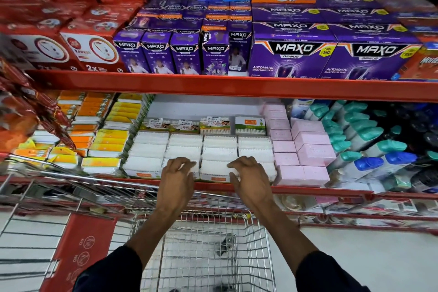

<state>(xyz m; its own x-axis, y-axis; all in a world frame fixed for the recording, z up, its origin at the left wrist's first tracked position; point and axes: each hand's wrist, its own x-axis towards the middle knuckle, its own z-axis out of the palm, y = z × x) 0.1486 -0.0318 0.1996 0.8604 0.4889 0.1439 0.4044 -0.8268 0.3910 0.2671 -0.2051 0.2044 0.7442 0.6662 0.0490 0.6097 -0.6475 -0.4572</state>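
White ridged packs point(219, 149) beneath curled hands point(176, 174) point(250, 174)

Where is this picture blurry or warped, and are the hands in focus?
Head view: the red shelf rail bows from wide-angle distortion; the red packets at the left edge are smeared; the dark bottles far right are dim; the left hand, right hand and white cotton-bud packs are fairly sharp, evenly lit.

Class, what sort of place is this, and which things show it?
Probably a supermarket aisle: red shelves stocked with rows of identical MAXO boxes and white packs, plus a wire shopping trolley.
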